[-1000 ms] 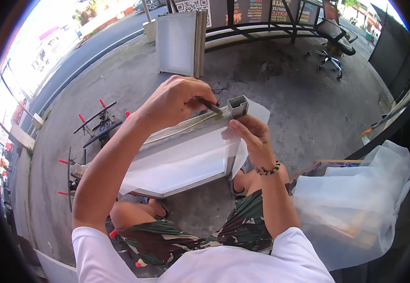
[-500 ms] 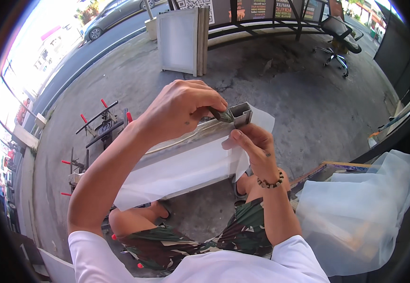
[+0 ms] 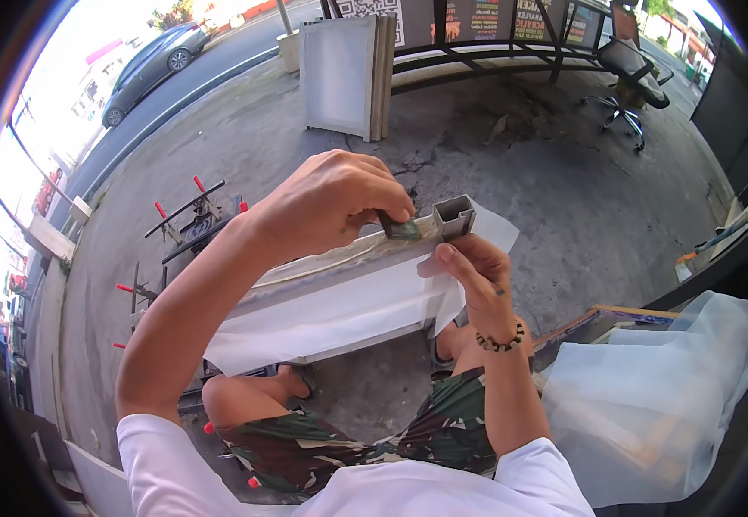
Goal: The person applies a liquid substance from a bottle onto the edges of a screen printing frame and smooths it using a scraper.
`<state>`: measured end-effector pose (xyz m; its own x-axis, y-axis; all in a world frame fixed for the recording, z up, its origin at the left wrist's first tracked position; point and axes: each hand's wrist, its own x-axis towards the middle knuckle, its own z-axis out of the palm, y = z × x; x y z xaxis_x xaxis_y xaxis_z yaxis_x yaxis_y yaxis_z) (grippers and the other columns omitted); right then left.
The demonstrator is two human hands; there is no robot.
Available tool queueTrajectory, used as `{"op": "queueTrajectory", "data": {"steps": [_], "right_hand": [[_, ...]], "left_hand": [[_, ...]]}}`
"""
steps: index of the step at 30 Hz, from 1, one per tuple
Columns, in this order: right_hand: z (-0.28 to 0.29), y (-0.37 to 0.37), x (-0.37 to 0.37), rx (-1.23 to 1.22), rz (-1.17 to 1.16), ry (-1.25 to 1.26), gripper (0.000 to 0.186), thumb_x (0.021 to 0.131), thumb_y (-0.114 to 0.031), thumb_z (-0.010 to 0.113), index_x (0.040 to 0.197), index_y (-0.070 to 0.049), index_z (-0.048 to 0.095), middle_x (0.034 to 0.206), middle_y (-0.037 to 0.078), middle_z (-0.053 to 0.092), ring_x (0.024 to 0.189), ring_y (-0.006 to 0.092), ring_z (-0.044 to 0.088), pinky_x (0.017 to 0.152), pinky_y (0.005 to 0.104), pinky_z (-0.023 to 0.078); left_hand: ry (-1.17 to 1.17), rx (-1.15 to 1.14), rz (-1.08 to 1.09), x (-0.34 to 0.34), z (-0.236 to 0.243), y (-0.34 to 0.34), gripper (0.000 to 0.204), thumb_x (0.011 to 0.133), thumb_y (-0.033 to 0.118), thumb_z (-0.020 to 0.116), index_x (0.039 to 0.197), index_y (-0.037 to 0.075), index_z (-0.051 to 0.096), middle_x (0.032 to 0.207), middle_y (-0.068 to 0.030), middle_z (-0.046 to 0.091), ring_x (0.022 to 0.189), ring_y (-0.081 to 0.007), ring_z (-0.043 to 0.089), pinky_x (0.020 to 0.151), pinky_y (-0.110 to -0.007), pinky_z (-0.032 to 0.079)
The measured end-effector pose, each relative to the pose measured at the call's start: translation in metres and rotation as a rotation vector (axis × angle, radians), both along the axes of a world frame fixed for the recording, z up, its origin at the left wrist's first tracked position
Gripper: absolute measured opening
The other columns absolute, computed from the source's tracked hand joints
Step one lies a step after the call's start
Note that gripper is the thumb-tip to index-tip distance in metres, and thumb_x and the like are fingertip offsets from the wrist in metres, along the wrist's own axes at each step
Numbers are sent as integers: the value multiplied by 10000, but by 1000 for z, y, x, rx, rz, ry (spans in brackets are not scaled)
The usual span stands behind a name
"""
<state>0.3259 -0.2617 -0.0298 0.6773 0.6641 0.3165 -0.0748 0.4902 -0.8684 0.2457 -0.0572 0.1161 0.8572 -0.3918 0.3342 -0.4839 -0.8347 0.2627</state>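
Observation:
My left hand (image 3: 339,191) pinches a small, flat, dark-green piece (image 3: 405,230) between thumb and fingertips; its exact kind I cannot make out. That piece hovers over or rests on the top edge of a grey metal frame (image 3: 322,277), just left of the open square end of a hollow metal bar (image 3: 453,215). With its thumb and fingers, my right hand (image 3: 481,277) grips this bar just below the open end. White translucent mesh (image 3: 365,317) hangs over the frame's near side and sticks out past its right end.
Clamps with red handles (image 3: 193,220) stand at left. More white mesh (image 3: 649,396) lies heaped over frames at lower right. Framed screens (image 3: 344,77) lean upright ahead, near a wheeled office chair (image 3: 628,77). A grey car (image 3: 154,69) is on the road.
The green piece has come away from the bar's open end, leftward and slightly down, and its flat face now shows. My right hand keeps its grip. The car has moved left along the road.

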Motion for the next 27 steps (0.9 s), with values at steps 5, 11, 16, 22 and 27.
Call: {"op": "queueTrajectory", "data": {"steps": [5, 11, 16, 22, 27], "right_hand": [[4, -1, -1, -60, -44, -17, 176, 989, -136, 613, 980, 22, 693, 850, 109, 748, 804, 149, 703, 816, 294, 517], [-2, 3, -2, -44, -71, -40, 169, 987, -127, 619, 1008, 19, 701, 847, 101, 748, 785, 150, 705, 799, 284, 524], [-6, 1, 0, -39, -92, -69, 156, 983, -112, 621, 1006, 21, 699, 837, 96, 742, 784, 155, 708, 787, 277, 524], [4, 0, -6, -58, -86, -62, 166, 982, -126, 638, 999, 30, 695, 841, 110, 745, 799, 144, 705, 790, 265, 523], [4, -3, -5, -79, -100, -60, 149, 987, -119, 624, 973, 15, 685, 868, 69, 725, 792, 143, 699, 764, 267, 519]], "left_hand": [[113, 108, 74, -83, 19, 48, 315, 625, -168, 677, 874, 21, 717, 990, -103, 754, 959, -289, 708, 823, -399, 559], [150, -126, 175, -76, 23, 37, 309, 629, -179, 664, 869, 8, 712, 972, -94, 760, 1010, -300, 705, 866, -385, 552], [36, -11, 175, -86, 7, 37, 278, 655, -168, 678, 859, 17, 713, 1002, -81, 763, 1071, -319, 689, 918, -429, 537], [80, 140, 424, -228, 26, 85, 268, 648, -141, 695, 857, 22, 733, 1008, -71, 766, 1091, -289, 694, 985, -435, 512], [13, -16, 385, -181, 29, 76, 292, 667, -164, 670, 884, 19, 736, 1015, -88, 762, 1071, -296, 700, 962, -440, 531]]}}
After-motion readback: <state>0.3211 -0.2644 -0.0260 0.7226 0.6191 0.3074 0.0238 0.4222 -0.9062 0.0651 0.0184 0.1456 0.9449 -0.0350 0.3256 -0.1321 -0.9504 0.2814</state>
